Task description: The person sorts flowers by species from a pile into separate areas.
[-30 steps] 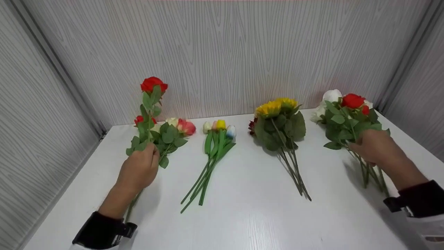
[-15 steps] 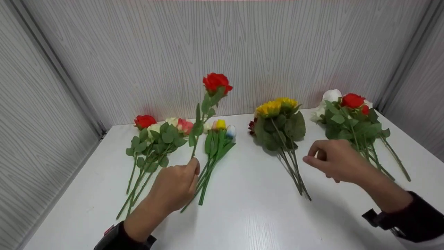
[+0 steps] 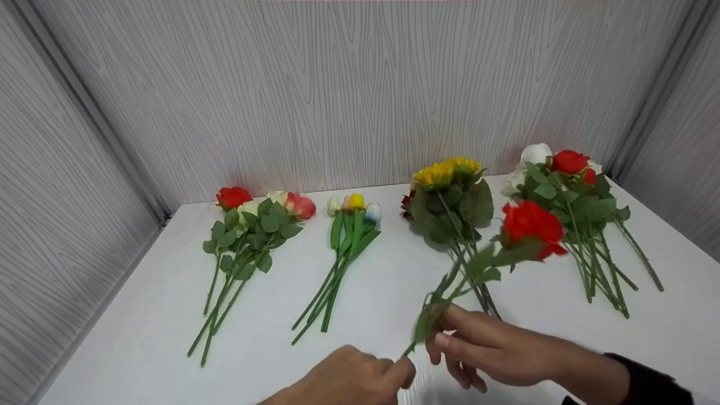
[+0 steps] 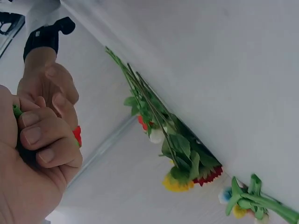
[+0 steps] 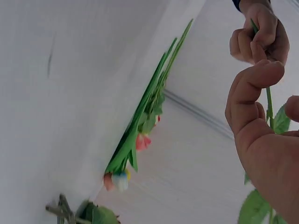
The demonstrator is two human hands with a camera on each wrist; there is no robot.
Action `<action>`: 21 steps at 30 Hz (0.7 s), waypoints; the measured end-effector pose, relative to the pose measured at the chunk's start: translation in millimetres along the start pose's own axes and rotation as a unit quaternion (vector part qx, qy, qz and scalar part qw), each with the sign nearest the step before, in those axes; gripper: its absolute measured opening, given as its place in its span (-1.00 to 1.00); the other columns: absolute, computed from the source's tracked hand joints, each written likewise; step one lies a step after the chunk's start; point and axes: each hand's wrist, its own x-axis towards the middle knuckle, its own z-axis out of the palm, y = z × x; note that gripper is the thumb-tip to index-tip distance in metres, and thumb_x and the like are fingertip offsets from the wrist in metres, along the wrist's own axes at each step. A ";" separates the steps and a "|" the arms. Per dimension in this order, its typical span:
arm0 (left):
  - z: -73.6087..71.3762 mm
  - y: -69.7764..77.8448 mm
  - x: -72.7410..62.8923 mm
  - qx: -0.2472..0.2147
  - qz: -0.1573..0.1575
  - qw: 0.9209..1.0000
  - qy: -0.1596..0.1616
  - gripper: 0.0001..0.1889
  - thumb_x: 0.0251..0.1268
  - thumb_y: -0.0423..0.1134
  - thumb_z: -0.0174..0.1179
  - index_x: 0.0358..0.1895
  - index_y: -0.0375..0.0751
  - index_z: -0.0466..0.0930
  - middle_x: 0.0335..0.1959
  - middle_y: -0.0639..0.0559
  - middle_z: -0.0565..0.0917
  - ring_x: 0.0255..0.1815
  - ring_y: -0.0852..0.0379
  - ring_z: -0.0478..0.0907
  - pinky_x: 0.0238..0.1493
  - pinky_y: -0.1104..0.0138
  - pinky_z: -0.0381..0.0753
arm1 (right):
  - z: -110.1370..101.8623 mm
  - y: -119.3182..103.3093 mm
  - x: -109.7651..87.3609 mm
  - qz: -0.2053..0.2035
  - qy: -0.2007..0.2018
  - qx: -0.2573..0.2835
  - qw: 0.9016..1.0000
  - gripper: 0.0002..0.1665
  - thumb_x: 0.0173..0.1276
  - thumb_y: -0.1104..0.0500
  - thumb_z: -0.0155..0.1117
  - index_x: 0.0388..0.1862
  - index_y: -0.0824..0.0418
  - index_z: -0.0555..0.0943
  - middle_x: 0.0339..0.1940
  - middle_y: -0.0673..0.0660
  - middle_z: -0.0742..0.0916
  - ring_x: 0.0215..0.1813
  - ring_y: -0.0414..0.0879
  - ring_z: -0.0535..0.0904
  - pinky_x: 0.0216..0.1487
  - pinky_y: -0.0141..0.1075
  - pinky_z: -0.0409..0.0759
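A long-stemmed red rose (image 3: 531, 229) slants up to the right above the front of the table. Its lower stem is gripped by my left hand (image 3: 357, 376) at the bottom of the head view; in the left wrist view those fingers (image 4: 46, 135) curl round the green stem end. Beside the stem is my right hand (image 3: 500, 349), its fingers near the lower leaves. The right wrist view shows these fingers (image 5: 250, 93) loosely bent, with a gap to the thumb and the stem passing behind. Whether they touch the leaves I cannot tell.
Along the back of the white table (image 3: 253, 337) lie a bunch of roses (image 3: 253, 225), several tulips (image 3: 349, 236), sunflowers (image 3: 450, 202) with a dark red bloom, and a white and red bunch (image 3: 568, 197). Wood-grain panels (image 3: 360, 90) enclose the table.
My left hand has carried the red rose from the left bunch rightward and toward the front. My right hand has left the right-hand bunch and moved in beside the rose's stem.
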 end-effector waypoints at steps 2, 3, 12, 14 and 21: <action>2.4 6.7 0.5 -0.018 0.004 0.999 -0.030 -0.66 0.48 0.14 0.05 -0.29 -0.04 0.52 -0.74 0.27 0.43 -0.74 0.52 0.00 -0.72 0.65 -0.01 | 6.8 2.4 0.4 -0.012 -0.030 0.052 0.998 -0.69 0.68 0.24 -0.30 0.27 0.34 0.21 -0.28 0.48 0.52 -0.54 0.28 0.42 -0.53 -0.37 0.58; 3.3 9.2 0.9 -0.016 0.005 0.999 -0.040 -0.65 0.52 0.14 0.00 -0.28 -0.03 0.52 -0.74 0.27 0.41 -0.74 0.52 -0.02 -0.73 0.65 -0.01 | 9.2 2.6 0.6 -0.006 -0.038 0.073 0.997 -0.68 0.69 0.22 -0.30 0.28 0.33 0.20 -0.30 0.51 0.50 -0.55 0.25 0.42 -0.51 -0.41 0.57; 0.2 12.7 4.4 -0.051 -0.021 0.989 -0.136 -0.65 0.57 0.15 -0.11 0.08 0.03 0.48 -0.59 0.29 0.44 -0.71 0.50 0.06 -0.70 0.65 0.09 | 14.0 0.6 5.8 -0.025 -0.022 0.151 0.988 -0.71 0.66 0.28 -0.22 0.18 0.47 0.25 -0.35 0.53 0.40 -0.58 0.07 0.36 -0.51 -0.49 0.51; -1.7 10.3 4.3 -0.060 -0.021 0.989 -0.131 -0.58 0.56 0.12 -0.05 0.30 0.06 0.37 -0.55 0.26 0.49 -0.71 0.49 0.06 -0.68 0.66 0.10 | 10.7 -0.2 6.0 -0.038 -0.007 0.142 0.989 -0.72 0.66 0.28 -0.23 0.16 0.46 0.27 -0.38 0.51 0.40 -0.61 0.09 0.34 -0.57 -0.44 0.48; -15.1 -10.8 -0.7 -0.051 -0.055 0.996 -0.044 -0.37 0.55 0.03 0.03 0.56 0.06 0.06 -0.61 0.21 0.39 -0.70 0.44 0.01 -0.64 0.64 0.07 | -18.1 0.0 1.0 -0.077 0.068 0.048 0.994 -0.74 0.67 0.30 -0.32 0.00 0.44 0.34 -0.51 0.46 0.44 -0.63 0.01 0.39 -0.72 -0.26 0.45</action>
